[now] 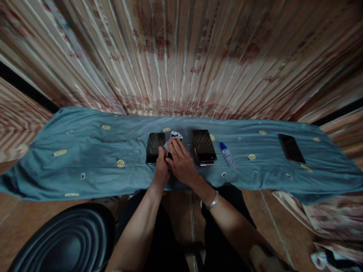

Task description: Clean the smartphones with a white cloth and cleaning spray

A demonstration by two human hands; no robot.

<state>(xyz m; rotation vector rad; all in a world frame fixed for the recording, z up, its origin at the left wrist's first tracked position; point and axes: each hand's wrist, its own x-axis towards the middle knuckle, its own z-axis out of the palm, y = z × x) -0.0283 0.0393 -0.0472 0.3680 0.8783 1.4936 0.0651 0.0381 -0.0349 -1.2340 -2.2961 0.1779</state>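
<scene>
My left hand (161,166) is closed, thumb up, around the near side of a dark phone-like slab (169,155), which is mostly hidden. My right hand (181,160) lies over that slab, its fingers stretched forward and pressed on a grey-white cloth (176,134) with a black pattern. Both hands touch or nearly touch each other. Just left of them a black phone (155,145) lies face up. Right of my right hand sits a stack of dark phones (204,146), with a glossy black screen on top. A clear bottle with a blue cap (227,155) lies beyond the stack.
A blue-green patterned cloth (93,155) covers the long table. Another phone (291,148) lies far right on it. A pleated curtain (181,68) hangs behind. At the lower left is a black round stool (65,241), and some fabric (334,215) is at the lower right.
</scene>
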